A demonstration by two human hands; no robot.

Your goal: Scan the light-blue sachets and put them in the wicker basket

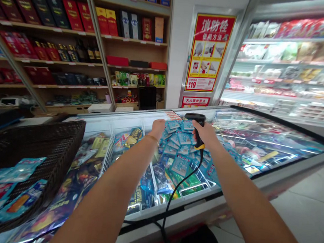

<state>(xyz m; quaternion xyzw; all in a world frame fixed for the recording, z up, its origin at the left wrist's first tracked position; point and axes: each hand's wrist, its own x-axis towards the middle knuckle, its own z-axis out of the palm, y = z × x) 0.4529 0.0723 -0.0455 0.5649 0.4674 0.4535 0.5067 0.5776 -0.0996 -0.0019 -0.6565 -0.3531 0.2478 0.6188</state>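
- Shelving packed with boxes and bottles fills the upper left of the frame; beside it, at upper centre, a red-and-yellow poster reads 119.
- Brightly lit cooler shelves with packaged goods take up the upper right.
- Across the middle stretches a chest freezer, glass-covered toward the right, with white wire dividers between its stocks of packets.
- Just right of the centre of the frame, blue packets lie heaped inside the freezer, overlapping at various angles.
- Near the centre, the right hand has its fingers wrapped around the handle of a black scanner with yellow trim, held above the heap; a black cord drops from it to the bottom of the frame.
- Left of the scanner, the left hand is curled at the edge of the blue heap; its fingertips are hidden, so I cannot tell whether it pinches a packet.
- At lower left, a dark woven basket holds more blue packs.
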